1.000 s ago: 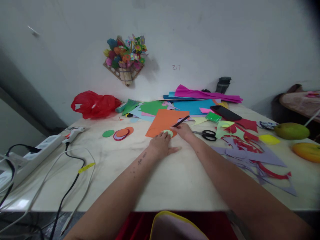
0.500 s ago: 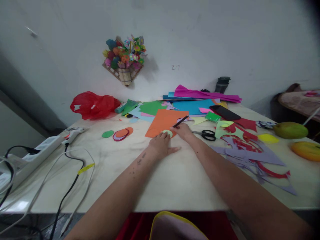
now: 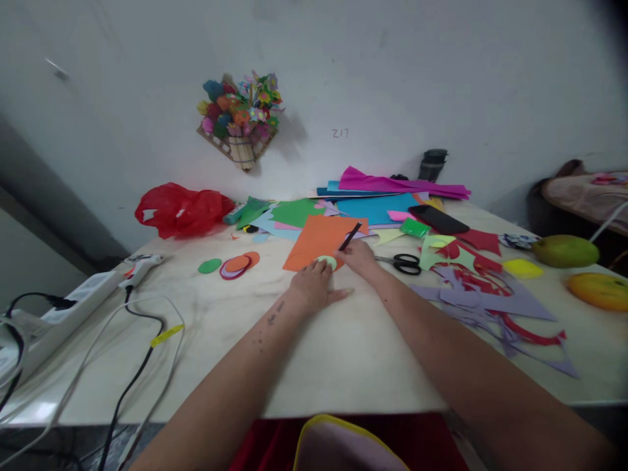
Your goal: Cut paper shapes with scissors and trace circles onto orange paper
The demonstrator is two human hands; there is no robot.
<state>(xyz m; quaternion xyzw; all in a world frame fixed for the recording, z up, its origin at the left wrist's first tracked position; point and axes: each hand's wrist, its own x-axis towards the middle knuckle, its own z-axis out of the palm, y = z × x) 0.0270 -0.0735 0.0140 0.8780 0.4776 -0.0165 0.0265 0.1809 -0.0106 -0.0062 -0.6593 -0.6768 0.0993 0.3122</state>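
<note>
An orange paper sheet (image 3: 318, 235) lies on the table with a pale green paper circle (image 3: 326, 262) on its near edge. My left hand (image 3: 312, 286) rests flat on the circle, fingers stretched forward and thumb out to the right. Pinched in my right hand (image 3: 360, 256) is a slim black pen (image 3: 350, 236), slanting up to the right; its tip is hidden by the fingers beside the circle's far right edge. Black-handled scissors (image 3: 405, 263) lie just right of my right hand. Left of the sheet are a green circle (image 3: 209, 265) and several overlapping orange and red-rimmed circles (image 3: 237, 264).
Purple scraps (image 3: 495, 302) and red offcuts cover the right side, near two mangoes (image 3: 565, 251). A phone (image 3: 438, 219), coloured sheets (image 3: 377, 209) and a red plastic bag (image 3: 181, 209) lie farther back. A power strip (image 3: 83, 301) and cables occupy the left.
The pen in my right hand has swung more upright, its upper end moving left. My left hand stays on the pale green circle. The whole view has shifted slightly.
</note>
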